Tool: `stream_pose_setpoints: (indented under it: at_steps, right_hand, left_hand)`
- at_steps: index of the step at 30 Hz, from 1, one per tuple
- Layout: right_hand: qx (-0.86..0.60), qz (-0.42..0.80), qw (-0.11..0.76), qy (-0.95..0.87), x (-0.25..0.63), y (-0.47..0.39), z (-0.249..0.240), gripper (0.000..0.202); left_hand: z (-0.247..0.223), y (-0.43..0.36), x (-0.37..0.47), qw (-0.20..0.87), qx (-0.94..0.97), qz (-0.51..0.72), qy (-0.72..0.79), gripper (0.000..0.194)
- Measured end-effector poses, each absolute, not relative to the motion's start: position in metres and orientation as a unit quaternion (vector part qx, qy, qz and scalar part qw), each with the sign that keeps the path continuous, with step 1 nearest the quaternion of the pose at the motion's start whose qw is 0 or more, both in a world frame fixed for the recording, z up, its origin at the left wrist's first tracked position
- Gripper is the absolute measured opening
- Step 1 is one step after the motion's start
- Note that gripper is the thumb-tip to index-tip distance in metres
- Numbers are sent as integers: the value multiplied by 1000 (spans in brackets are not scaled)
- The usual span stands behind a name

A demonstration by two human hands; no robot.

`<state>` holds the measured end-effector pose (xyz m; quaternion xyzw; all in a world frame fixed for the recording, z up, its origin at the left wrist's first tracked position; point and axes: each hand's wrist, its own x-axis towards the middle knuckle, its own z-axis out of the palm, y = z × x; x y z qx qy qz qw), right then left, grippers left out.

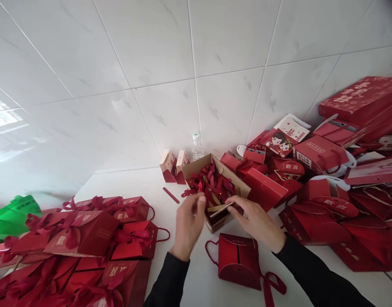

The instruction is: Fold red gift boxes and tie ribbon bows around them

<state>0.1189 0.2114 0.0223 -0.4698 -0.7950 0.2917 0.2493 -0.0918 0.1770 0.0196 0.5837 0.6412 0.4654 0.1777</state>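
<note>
An open cardboard box (232,172) stands near the wall, full of dark red ribbons and strips (215,183). Over its near left edge is my left hand (190,219), fingers curled with thumb and forefinger close together; whether anything is between them is too small to tell. My right hand (255,217) pinches a thin pale strip (222,209) at the box's near right side. Just below the hands sits a closed red gift box (238,261) with a dark slot on top, a cord handle at its left and a loose red ribbon (274,283) at its right.
Red boxes with ribbon bows (84,232) are piled at the left, beside a green bag (15,217). More red boxes (322,153) are heaped at the right. A clear bottle (197,147), two small boxes (172,166) and a red strip (171,195) are near the tiled wall.
</note>
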Motion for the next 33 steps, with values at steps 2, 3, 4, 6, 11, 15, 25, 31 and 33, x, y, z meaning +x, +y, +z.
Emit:
stream_pose_setpoints:
  at_steps: [2, 3, 4, 6, 11, 15, 25, 31, 33]
  right_hand:
    - [-485, 285, 236, -793, 120, 211, 20, 32]
    - [-496, 281, 229, -789, 121, 210, 18, 37]
    - [-508, 276, 221, -785, 124, 208, 17, 43]
    - [-531, 270, 204, -777, 128, 206, 15, 51]
    - [-559, 276, 159, -765, 135, 208, 5, 55]
    - [-559, 303, 141, -759, 135, 211, -3, 55]
    - [-572, 351, 134, -729, 136, 209, -9, 55]
    - [-569, 368, 149, -720, 138, 208, -13, 54]
    - [-563, 356, 162, -728, 139, 208, -15, 49]
  left_hand:
    - [26, 202, -111, 129, 530, 494, 677, 31]
    - [28, 216, -122, 107, 504, 502, 694, 29]
    - [30, 230, -132, 91, 485, 505, 709, 27]
    - [31, 255, -148, 65, 455, 503, 732, 29]
    - [35, 292, -164, 23, 438, 456, 774, 47]
    - [46, 309, -168, 16, 463, 385, 798, 48]
    - [61, 333, -179, 13, 516, 207, 831, 38]
    - [64, 335, -187, 34, 517, 146, 843, 37]
    - [65, 335, -194, 38, 507, 136, 850, 35]
